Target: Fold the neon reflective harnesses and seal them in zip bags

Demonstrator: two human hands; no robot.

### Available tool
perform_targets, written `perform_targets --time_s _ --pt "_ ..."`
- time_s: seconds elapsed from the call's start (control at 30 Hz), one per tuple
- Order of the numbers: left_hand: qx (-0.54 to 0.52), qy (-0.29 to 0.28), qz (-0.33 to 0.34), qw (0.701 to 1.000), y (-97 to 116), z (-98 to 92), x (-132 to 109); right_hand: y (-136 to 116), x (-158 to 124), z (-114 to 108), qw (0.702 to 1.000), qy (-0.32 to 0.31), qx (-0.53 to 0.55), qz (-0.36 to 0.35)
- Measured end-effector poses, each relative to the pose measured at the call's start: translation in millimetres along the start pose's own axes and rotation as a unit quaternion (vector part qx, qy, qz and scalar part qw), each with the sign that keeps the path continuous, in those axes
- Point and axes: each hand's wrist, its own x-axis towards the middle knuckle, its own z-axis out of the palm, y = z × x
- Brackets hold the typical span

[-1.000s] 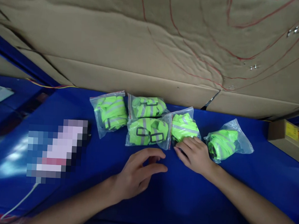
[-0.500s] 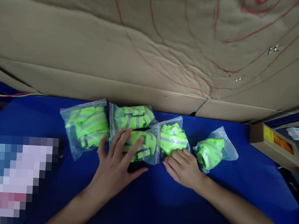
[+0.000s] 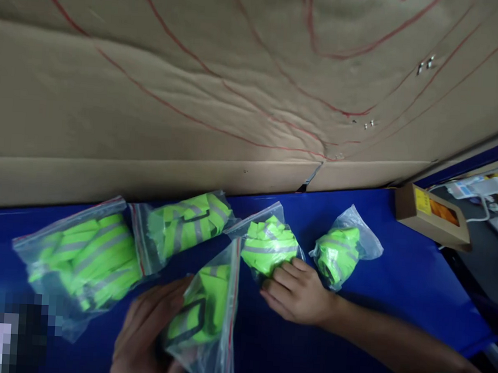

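My left hand (image 3: 147, 328) grips a clear zip bag (image 3: 204, 312) holding a folded neon-green strap with grey stripes and a black buckle, raised off the blue table. The fingers of my right hand (image 3: 296, 292) are curled against the lower edge of another such bag (image 3: 270, 246); the fingertips are partly hidden. Behind my left hand lies a third bag (image 3: 191, 222), and a larger one (image 3: 90, 259) is to its left. Just right of my right hand is one more bag (image 3: 338, 255), its empty plastic end pointing up and right.
A brown cardboard sheet (image 3: 152, 120) with red curved lines stands behind the blue table (image 3: 414, 290). At the right edge sits a cardboard box (image 3: 431, 215) with orange contents. White cables and packets lie beyond it.
My left hand has closed on the front bag and lifted it toward me, away from the bag behind. My right hand stays at its bag. The view has shifted right.
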Motion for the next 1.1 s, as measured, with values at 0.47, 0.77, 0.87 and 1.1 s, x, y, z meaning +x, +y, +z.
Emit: perform_targets --time_s 0.47,0.77,0.87,1.1 --pt "-0.075 -0.017 0.064 0.995 33.7 20.3 2.4 4.6 -12.1 1.5 0.995 0.08 0.054 0.009" --pt "-0.428 -0.135 -0.259 0.855 35.0 14.3 5.1 -3.1 -21.5 -0.2 0.938 0.129 0.314 0.063" --pt "-0.431 -0.159 -0.365 0.81 40.8 21.8 9.6 -8.8 -19.1 -1.7 0.921 0.158 0.334 0.122" --pt "-0.332 -0.082 -0.287 0.895 39.1 13.3 18.6 -13.1 -9.6 3.9 0.754 0.034 0.559 0.344"
